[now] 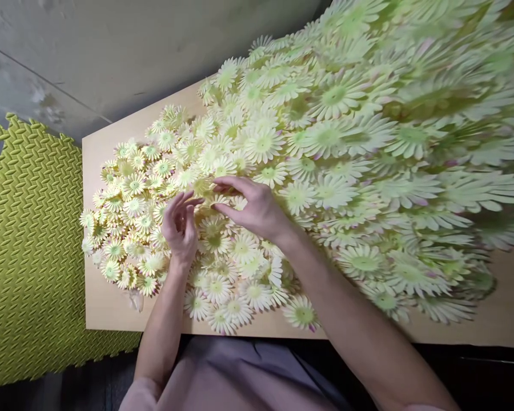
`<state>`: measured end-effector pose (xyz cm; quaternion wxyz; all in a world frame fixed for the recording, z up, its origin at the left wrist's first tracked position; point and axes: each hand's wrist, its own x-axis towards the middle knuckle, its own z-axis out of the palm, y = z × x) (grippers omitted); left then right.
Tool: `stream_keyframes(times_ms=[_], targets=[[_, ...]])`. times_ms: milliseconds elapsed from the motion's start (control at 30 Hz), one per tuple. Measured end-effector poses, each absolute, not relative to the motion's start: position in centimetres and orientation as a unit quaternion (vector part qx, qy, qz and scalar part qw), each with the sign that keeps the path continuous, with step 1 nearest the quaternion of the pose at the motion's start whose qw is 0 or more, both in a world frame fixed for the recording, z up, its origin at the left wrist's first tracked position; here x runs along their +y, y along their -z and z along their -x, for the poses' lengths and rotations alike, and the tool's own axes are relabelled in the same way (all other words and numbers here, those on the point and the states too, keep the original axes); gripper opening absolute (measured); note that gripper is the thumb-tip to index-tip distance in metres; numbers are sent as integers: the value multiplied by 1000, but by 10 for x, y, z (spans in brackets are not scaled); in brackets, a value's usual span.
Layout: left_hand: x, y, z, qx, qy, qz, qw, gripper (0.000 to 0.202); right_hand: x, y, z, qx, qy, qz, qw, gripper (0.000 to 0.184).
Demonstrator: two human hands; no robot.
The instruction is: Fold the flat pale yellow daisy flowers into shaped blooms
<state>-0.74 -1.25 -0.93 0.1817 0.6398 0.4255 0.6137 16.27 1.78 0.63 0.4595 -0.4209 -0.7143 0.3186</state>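
A thick heap of pale yellow-green paper daisy flowers (325,137) covers most of a light wooden table (100,308). My left hand (180,225) rests on the flowers near the middle of the heap, fingers curled and close together, tips pointing up toward the right hand. My right hand (252,205) lies just beside it, fingers bent in a pinch over one small flower (205,187) between the two hands. Both forearms reach in from the bottom edge. Whether the left fingers grip that flower too is unclear.
A green foam floor mat (29,251) with a zigzag pattern lies left of the table on grey concrete floor (111,51). The table's near edge (257,337) runs just above my lap in pale pink cloth (240,377). The flowers at the right are blurred.
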Motion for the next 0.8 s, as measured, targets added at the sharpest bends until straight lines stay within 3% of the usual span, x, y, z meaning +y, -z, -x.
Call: stream_keyframes(times_ms=[133, 267, 400, 500, 567, 700, 800], targets=[[-13, 11, 12, 483, -641, -592, 70, 39, 21, -1, -162, -703, -269, 448, 483, 24], [-16, 10, 12, 580, -563, -589, -7, 38, 22, -2, -161, -678, -243, 461, 518, 19], [-15, 8, 11, 609, -471, -638, 10, 44, 21, -6, -159, -666, -228, 447, 551, 15], [-13, 5, 16, 626, -430, -648, 56, 37, 20, -11, -157, -678, -226, 425, 555, 16], [-13, -1, 23, 624, -443, -641, 63, 35, 18, -15, -155, -721, -244, 389, 519, 21], [-15, -23, 40, 614, -509, -602, 38, 29, 15, -16, -149, -823, -238, 377, 351, 45], [-16, -39, 52, 618, -563, -542, 89, 20, 20, -10, -146, -831, -185, 428, 302, 34]])
